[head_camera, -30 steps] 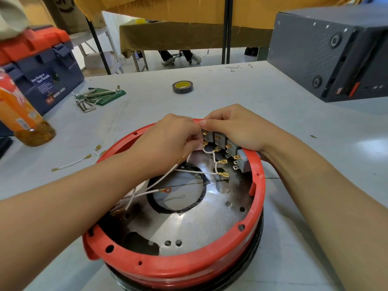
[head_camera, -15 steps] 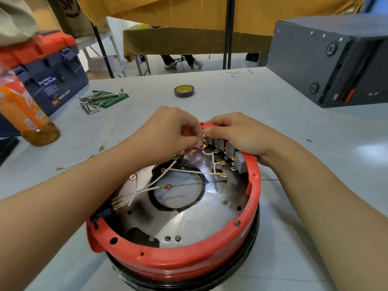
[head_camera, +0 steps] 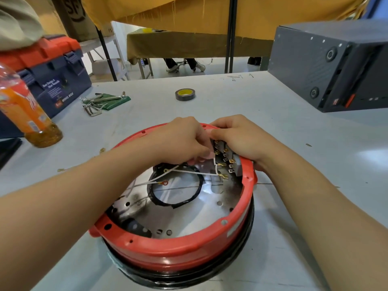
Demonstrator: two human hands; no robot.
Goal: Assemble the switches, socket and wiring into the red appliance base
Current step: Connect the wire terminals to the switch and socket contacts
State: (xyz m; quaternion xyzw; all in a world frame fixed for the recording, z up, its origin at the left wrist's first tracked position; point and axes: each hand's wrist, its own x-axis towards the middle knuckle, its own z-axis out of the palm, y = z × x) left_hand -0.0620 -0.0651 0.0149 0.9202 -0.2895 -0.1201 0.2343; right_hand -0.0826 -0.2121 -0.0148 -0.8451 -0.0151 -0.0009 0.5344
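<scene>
The red appliance base (head_camera: 174,252) is sitting on the grey table (head_camera: 294,143), open side up, and everything else is best placed from it. Both hands are working together at its far rim, nearly touching each other. The right hand (head_camera: 239,137) is curling over the rim and gripping the row of switches (head_camera: 227,159), which is already sitting against the inside of the far-right wall with its brass tabs facing inward. The left hand (head_camera: 182,141) is reaching in from the near-left side and pinching something at the top of that row, most likely a wire end going onto a tab, though the fingers are hiding exactly what. White wires (head_camera: 189,172) are running from the switches across the base's metal floor toward its left wall; at least one is ending loose in a red ring connector (head_camera: 164,182) near the central hole. So the switches look seated and partly wired, while some connections seem to be waiting. Whether the socket is fitted I cannot tell. Beyond the base, a roll of tape (head_camera: 185,94) is lying on the table, with a set of hex keys (head_camera: 98,102) to the far left.
</scene>
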